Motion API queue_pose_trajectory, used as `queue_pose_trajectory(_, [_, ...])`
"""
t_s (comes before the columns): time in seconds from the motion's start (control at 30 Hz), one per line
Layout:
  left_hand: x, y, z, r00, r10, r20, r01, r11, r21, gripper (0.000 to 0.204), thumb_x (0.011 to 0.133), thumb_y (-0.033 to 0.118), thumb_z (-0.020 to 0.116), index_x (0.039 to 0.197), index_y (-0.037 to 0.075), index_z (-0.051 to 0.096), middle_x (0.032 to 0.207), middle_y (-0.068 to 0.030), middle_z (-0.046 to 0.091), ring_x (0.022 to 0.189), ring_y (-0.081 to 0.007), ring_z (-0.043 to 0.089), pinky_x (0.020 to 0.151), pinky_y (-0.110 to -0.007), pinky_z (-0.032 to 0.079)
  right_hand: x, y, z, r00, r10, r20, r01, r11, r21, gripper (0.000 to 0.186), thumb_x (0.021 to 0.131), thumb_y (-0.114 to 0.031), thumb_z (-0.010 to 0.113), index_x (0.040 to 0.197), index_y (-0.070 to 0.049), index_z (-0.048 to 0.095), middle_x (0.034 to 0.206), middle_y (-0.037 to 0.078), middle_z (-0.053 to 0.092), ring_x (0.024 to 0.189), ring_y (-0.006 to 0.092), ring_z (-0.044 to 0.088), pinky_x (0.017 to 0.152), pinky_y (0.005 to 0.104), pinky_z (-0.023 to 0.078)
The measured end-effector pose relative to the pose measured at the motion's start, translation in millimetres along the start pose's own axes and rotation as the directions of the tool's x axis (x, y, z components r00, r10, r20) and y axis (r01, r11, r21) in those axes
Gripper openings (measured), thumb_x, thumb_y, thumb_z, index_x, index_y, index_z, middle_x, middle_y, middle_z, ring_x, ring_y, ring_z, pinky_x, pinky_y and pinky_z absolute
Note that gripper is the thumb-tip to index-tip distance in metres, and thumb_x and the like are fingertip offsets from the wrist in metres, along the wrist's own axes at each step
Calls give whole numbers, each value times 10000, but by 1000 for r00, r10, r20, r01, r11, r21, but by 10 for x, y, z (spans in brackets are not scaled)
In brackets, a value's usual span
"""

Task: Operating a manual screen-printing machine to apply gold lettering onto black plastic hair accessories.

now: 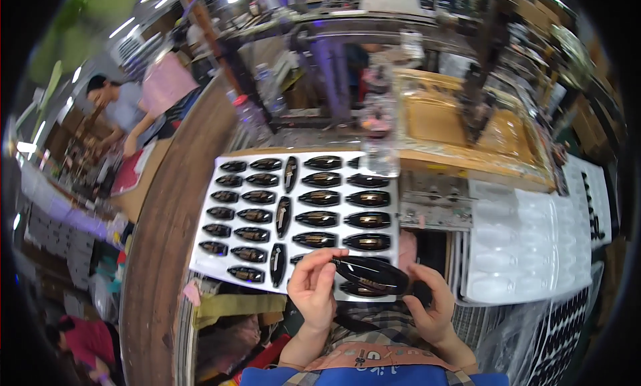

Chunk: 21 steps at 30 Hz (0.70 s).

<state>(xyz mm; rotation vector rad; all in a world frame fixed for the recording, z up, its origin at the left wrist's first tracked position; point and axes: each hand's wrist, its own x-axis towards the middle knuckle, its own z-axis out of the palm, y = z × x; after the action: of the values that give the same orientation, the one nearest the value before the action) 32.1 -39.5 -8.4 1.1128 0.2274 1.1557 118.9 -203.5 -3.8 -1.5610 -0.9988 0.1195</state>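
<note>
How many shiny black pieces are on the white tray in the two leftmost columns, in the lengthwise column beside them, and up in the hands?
Crosswise pieces, two leftmost columns: 13
Lengthwise pieces: 3
Held black piece, between left hand and right hand: 1
Total: 17

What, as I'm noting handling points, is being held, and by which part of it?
A glossy black oval piece, held by both ends: the left hand at its left end, the right hand at its right.
</note>
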Motion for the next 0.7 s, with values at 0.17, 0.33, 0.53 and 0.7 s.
queue_pose_trajectory(0.17, [353, 277, -1037, 944, 112, -312, -3, 944, 331, 173, 813, -39, 497, 985, -24, 502, 908, -130, 598, 841, -172, 573, 785, -256, 432, -207, 133, 180, 970, 243, 6, -243, 968, 62, 519, 739, -30, 544, 1211, 60, 349, 1247, 187, 387, 1177, 270, 363, 979, 340, 269])
queue_pose_trajectory(0.33, [375, 748, -1810, 843, 296, -449, -33, 862, 507, 159, 815, -33, 500, 974, -24, 515, 909, -113, 597, 839, -150, 573, 752, -232, 433, -316, 134, 308, 907, 420, 36, -421, 902, 90, 479, 815, -59, 451, 1259, 26, 294, 1289, 152, 342, 1213, 238, 325, 997, 340, 245])
queue_pose_trajectory(0.53, [177, 727, -1032, 919, 240, -314, -172, 958, 228, 225, 775, -91, 497, 988, -33, 453, 901, -170, 577, 836, -221, 581, 782, -308, 460, -35, -18, 467, 958, 188, 215, -237, 944, 231, 614, 713, -23, 560, 1252, 53, 276, 1286, 196, 335, 1125, 261, 432, 945, 344, 323])
queue_pose_trajectory(0.7, [73, 577, -623, 947, 298, -115, -291, 954, 75, 314, 790, -61, 503, 1044, -6, 328, 905, -234, 550, 840, -289, 571, 795, -402, 465, 208, -226, 647, 960, -48, 276, -60, 927, 371, 751, 661, -56, 706, 1263, 29, 266, 1296, 226, 306, 1066, 276, 481, 863, 331, 404])
